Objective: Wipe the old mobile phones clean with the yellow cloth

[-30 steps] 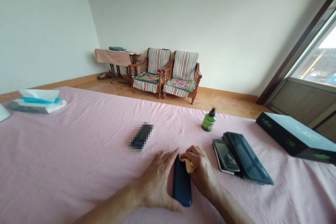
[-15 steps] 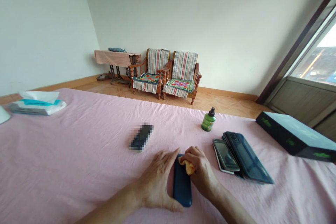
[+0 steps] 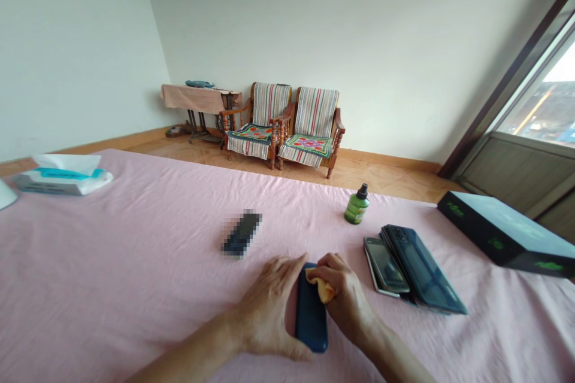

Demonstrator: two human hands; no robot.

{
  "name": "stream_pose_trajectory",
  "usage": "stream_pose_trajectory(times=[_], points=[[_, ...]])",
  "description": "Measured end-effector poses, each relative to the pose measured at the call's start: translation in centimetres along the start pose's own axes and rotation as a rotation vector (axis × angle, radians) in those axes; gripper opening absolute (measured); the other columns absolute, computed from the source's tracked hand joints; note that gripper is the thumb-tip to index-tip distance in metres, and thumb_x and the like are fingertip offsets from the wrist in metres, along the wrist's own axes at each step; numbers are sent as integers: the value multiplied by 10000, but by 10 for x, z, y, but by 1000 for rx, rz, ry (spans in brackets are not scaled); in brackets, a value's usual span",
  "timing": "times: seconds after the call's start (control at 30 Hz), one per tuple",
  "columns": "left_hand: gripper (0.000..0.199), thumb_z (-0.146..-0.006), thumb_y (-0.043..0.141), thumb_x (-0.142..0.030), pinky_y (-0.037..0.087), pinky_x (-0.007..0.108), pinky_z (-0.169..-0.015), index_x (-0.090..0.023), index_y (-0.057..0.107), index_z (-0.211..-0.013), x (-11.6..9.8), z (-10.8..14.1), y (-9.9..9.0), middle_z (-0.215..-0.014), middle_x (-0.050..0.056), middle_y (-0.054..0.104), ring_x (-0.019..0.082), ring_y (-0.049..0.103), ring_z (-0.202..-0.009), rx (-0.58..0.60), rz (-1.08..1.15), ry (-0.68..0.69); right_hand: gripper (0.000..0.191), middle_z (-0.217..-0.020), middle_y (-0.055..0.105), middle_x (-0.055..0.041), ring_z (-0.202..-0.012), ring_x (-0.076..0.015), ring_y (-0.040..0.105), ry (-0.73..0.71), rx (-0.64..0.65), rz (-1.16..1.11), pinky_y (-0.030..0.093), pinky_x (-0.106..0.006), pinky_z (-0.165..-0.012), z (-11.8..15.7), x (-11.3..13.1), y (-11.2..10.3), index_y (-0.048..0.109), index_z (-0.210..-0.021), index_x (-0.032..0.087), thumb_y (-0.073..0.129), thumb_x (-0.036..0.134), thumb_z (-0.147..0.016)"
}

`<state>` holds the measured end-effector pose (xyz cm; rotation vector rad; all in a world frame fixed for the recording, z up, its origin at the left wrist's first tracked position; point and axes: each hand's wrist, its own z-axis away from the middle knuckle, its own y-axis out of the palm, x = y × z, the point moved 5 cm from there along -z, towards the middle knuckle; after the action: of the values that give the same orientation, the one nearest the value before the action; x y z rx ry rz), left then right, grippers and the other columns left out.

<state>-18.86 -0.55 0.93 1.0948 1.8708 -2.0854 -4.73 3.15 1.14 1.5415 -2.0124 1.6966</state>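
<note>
A dark blue phone (image 3: 311, 317) lies on the pink cloth at the bottom centre, its visible side plain. My left hand (image 3: 269, 305) spans its left side, with the thumb at the near end and the fingertips at the far end, gripping it. Bunched in the closed fingers of my right hand (image 3: 344, 293) is a small yellow cloth (image 3: 322, 287), pressed on the upper part of the phone. My right hand partly hides the phone's far right corner.
A pixelated dark object (image 3: 242, 233) lies ahead. To the right are stacked phones (image 3: 422, 269), a green bottle (image 3: 356, 208) with a black cap, and a black box (image 3: 503, 233). A tissue pack (image 3: 67, 182) sits left. Two wooden chairs (image 3: 309, 116) stand beyond the pink cloth (image 3: 148, 239).
My right hand and the yellow cloth have shifted very slightly on the phone's upper part. My left hand keeps its hold in the same place.
</note>
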Motion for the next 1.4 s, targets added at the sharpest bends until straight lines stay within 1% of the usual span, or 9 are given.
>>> stream_pose_trajectory(times=[0.1, 0.17, 0.4, 0.63, 0.83, 0.97, 1.1, 1.27, 1.4], points=[[1206, -514, 790, -540, 217, 568, -1102, -174, 170, -1482, 0, 0, 0, -1474, 157, 344, 393, 303, -1336, -5, -10, 22, 360, -838, 585, -51, -816, -185, 542, -6, 4, 28, 416, -276, -686, 1, 2, 1, 698, -807, 189, 488, -91, -720], [1209, -512, 789, -551, 222, 568, -1100, -178, 172, -1483, 1, 0, 1, -1472, 157, 347, 396, 305, -1334, -5, -20, 21, 350, -821, 588, -48, -794, -180, 543, -3, 5, 25, 414, -274, -677, 1, 2, -1, 697, -787, 186, 490, -88, -718], [1209, -503, 789, -576, 205, 576, -1103, -201, 189, -1482, 2, 1, 1, -1485, 149, 333, 403, 278, -1350, 9, -24, 1, 314, -786, 589, -45, -770, -182, 545, 16, -19, 56, 406, -289, -677, 3, -9, -17, 708, -775, 184, 501, -50, -747], [1203, -501, 796, -558, 213, 551, -1112, -153, 216, -1473, -2, 1, -1, -1466, 167, 355, 398, 295, -1338, 13, -12, -8, 337, -825, 599, -54, -804, -189, 543, -1, 24, 45, 406, -286, -683, 0, 4, -2, 712, -807, 191, 502, -63, -733], [1189, -511, 787, -571, 212, 564, -1103, -179, 216, -1477, 0, 1, 0, -1473, 155, 351, 399, 291, -1340, -2, -20, 11, 320, -750, 595, -35, -746, -175, 537, 38, -8, 52, 395, -277, -665, 0, 0, -11, 690, -717, 183, 507, -79, -699], [1204, -513, 779, -586, 210, 566, -1105, -154, 206, -1480, 1, 2, 0, -1475, 167, 342, 400, 281, -1344, 8, -30, 3, 319, -769, 601, -41, -752, -178, 540, 14, -18, 67, 400, -279, -667, 0, -2, -11, 702, -744, 185, 504, -64, -716], [1195, -518, 777, -598, 208, 571, -1105, -183, 205, -1481, 1, 2, 0, -1478, 154, 342, 404, 285, -1343, 2, -20, 15, 336, -784, 598, -46, -776, -189, 535, 0, -54, 97, 410, -292, -690, -2, -6, -13, 715, -812, 192, 499, -51, -730], [1221, -508, 779, -622, 206, 573, -1104, -174, 196, -1483, 1, 1, 1, -1480, 164, 334, 405, 273, -1347, 7, -24, -7, 300, -765, 583, -39, -747, -179, 529, 1, -24, 92, 409, -285, -672, 1, -1, -11, 684, -733, 183, 499, -53, -732], [1268, -481, 786, -654, 206, 582, -1097, -165, 186, -1485, 0, 0, 1, -1464, 186, 350, 415, 294, -1332, -19, -32, 14, 332, -862, 585, -51, -817, -187, 542, 5, 22, 71, 423, -284, -699, 2, 2, -4, 698, -858, 203, 496, -46, -770]])
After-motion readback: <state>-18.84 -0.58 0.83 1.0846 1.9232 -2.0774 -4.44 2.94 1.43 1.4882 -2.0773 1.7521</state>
